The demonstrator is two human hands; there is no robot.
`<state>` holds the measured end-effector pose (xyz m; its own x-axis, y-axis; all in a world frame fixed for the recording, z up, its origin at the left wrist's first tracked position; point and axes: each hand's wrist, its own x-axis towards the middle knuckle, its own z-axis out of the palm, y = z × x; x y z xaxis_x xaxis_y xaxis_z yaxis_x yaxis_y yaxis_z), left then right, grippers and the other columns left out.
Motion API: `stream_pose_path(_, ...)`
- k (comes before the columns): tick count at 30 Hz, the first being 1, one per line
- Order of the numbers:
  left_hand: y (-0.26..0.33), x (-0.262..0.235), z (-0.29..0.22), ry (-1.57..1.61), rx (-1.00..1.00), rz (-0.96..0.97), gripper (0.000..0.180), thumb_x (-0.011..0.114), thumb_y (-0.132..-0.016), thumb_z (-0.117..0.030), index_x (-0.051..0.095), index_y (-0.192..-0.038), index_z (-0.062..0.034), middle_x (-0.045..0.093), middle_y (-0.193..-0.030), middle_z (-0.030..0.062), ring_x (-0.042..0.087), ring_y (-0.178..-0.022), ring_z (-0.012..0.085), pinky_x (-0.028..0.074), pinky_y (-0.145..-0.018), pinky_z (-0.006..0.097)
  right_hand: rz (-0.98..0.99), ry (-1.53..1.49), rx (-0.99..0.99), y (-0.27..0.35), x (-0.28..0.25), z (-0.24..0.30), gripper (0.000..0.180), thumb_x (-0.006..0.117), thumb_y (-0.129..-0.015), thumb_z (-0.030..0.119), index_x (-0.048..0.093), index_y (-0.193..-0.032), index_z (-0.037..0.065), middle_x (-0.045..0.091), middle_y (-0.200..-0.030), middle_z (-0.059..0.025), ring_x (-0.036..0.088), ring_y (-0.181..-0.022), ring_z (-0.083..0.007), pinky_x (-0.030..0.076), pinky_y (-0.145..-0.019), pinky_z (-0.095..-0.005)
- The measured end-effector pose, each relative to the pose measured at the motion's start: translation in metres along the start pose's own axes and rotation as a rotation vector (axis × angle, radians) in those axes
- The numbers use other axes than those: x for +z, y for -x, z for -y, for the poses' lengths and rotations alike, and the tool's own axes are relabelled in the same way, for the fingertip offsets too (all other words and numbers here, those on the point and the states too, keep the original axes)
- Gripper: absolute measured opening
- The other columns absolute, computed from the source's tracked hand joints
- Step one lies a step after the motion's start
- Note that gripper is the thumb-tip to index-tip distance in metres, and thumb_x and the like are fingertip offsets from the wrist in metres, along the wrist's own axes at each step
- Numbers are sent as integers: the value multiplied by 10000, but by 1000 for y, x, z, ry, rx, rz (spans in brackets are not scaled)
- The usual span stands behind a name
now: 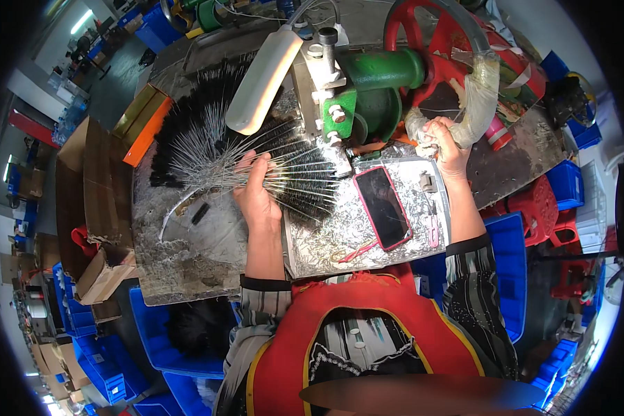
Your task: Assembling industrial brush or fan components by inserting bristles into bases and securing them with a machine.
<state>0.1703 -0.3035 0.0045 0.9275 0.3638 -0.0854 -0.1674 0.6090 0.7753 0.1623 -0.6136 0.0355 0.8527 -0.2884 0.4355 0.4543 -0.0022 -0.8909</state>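
My left hand (pixel 260 197) is closed around a fanned bunch of twisted-wire brushes (pixel 301 182) with black bristles. Their far ends spread to the right, toward the green hand press (pixel 378 73). Behind that hand lies a big heap of black brushes (pixel 180 132), bare wire stems in the middle. My right hand (pixel 451 149) grips the wrapped rim of the press's red handwheel (pixel 484 93). A white lamp (pixel 263 80) hangs over the brushes, left of the press. Whether any brush touches the press cannot be made out.
A phone in a red case (pixel 383 206) lies on the metal tray (pixel 312 256) before me, beside a small pink tool (pixel 433 230). Cardboard boxes (pixel 104 187) stand at the table's left edge. Blue bins (pixel 506 270) and red stools (pixel 534 208) are around the table.
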Motion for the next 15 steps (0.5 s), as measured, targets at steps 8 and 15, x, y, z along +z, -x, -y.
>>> stream_pose_path(8,1,3,2,21,42,-9,308,554,-735,14,462,-1028,44,587,-843,127,561,-693,147,465,-603,246,-188,-6,206,-6,5,47,93,578,-678,54,554,-728,-21,551,-634,-84,536,-555,-149,418,-509,-247)
stream_pose_path(15,1,5,2,15,52,-10,318,548,-754,-4,444,-1049,50,575,-891,136,563,-701,145,458,-596,233,-214,25,334,-21,4,74,148,621,-636,68,551,-739,-12,533,-583,-89,534,-457,-167,419,-419,-260)
